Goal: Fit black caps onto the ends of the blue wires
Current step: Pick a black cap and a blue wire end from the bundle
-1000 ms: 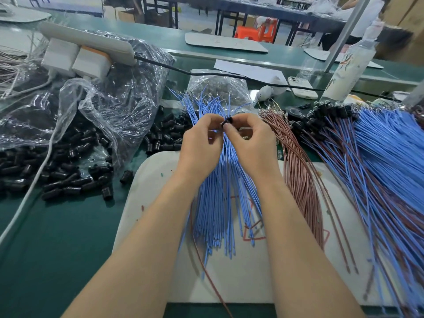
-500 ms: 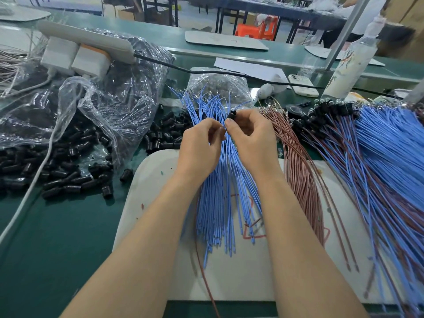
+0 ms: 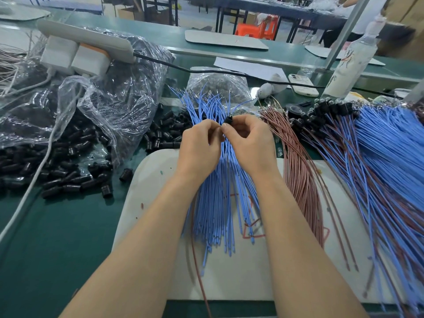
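Note:
A fan of loose blue wires [image 3: 220, 198] lies on the white mat [image 3: 156, 171], their bare ends pointing away from me. My right hand [image 3: 249, 143] pinches a black cap [image 3: 229, 120] between thumb and fingers, just above the wires. My left hand [image 3: 199, 145] is curled beside it, fingertips meeting the right thumb, pinching a blue wire whose tip is hidden. Loose black caps [image 3: 68, 175] are heaped at the left and behind my left hand [image 3: 165, 136].
Clear plastic bags [image 3: 110, 92] of caps and a white power strip [image 3: 75, 49] stand at back left. Brown wires [image 3: 298, 171] and capped blue-and-brown wires [image 3: 378, 157] spread to the right. A white bottle [image 3: 348, 65] and phone [image 3: 302, 84] sit behind.
Both hands have stayed together over the blue wires. The black cap has shifted slightly from between the two thumbs to the right hand's fingertips.

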Motion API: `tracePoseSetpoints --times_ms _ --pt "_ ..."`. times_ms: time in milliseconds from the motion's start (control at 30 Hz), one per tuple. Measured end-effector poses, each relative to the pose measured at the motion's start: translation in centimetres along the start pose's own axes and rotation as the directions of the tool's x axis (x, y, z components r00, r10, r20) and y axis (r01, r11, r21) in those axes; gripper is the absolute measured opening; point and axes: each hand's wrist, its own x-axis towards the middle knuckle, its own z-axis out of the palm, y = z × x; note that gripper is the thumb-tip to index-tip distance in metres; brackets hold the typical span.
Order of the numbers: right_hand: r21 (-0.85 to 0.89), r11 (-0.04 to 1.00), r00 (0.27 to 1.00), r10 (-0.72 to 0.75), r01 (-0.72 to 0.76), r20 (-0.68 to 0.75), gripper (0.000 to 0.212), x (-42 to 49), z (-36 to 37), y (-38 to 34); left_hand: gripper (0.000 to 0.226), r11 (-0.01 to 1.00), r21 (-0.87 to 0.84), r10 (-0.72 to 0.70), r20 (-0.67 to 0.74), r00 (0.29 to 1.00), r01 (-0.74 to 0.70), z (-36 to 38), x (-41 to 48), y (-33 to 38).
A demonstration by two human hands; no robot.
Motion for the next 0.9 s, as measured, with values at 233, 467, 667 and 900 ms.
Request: tracePoseSetpoints --times_ms 233,467,667,900 --pt "0.016 1.0 0.999 -0.007 0.007 -0.032 0.006 0.14 0.04 -0.19 0.019 0.999 0.016 -0.043 0.026 0.999 0.043 -0.03 -0.02 -0.06" --pt "0.003 1.0 0.997 -0.024 0.024 -0.068 0.01 -0.01 0.02 -0.21 0.018 0.994 0.066 -0.093 0.037 0.995 0.09 0.24 0.06 -0.36" --pt "0.018 0.999 0.998 0.04 -0.039 -0.041 0.008 0.19 -0.12 0.08 0.01 0.998 0.017 -0.056 0.07 0.996 0.055 0.03 0.02 -0.35" --pt "-0.01 0.998 0.997 0.06 -0.06 0.042 0.016 0.08 0.11 -0.15 0.021 0.995 -0.098 0.005 0.013 1.0 -0.004 -0.2 0.04 0.23"
